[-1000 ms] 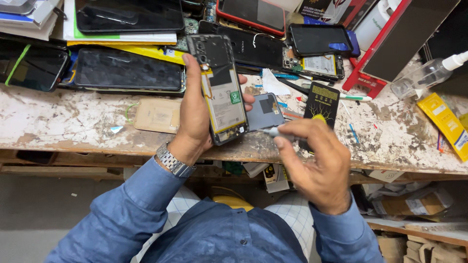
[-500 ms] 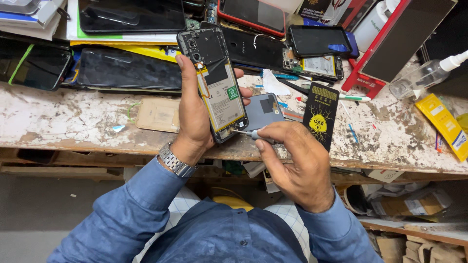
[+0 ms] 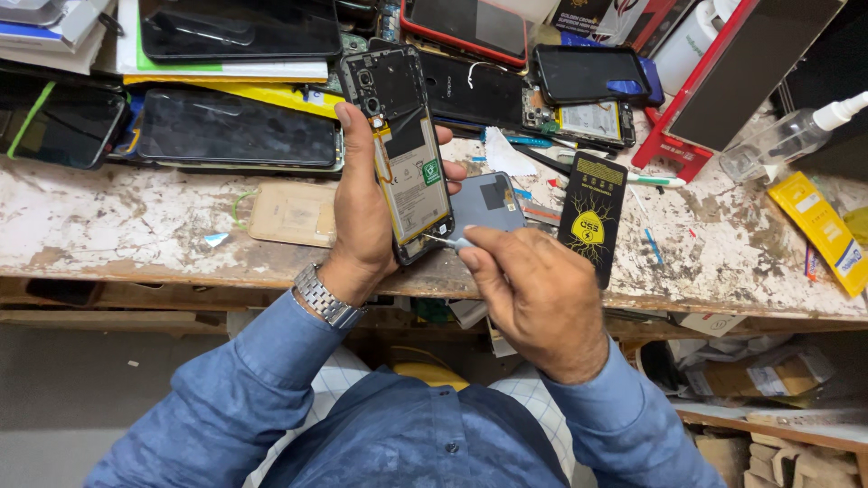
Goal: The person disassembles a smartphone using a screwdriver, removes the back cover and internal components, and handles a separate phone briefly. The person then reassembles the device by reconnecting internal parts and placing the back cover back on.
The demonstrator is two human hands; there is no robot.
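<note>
Right hand (image 3: 541, 294) hides most of its thin tool (image 3: 445, 240).

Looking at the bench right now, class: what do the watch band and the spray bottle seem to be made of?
Watch band: likely steel, silvery links with a bright sheen. Spray bottle: probably clear plastic, see-through body with a white nozzle.

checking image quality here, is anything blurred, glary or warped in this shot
Head view: even, soft light; the opened phone in the left hand is sharp, the right hand and its thin tool too; dark screens show only faint reflections; the bench edge bows slightly.
</note>
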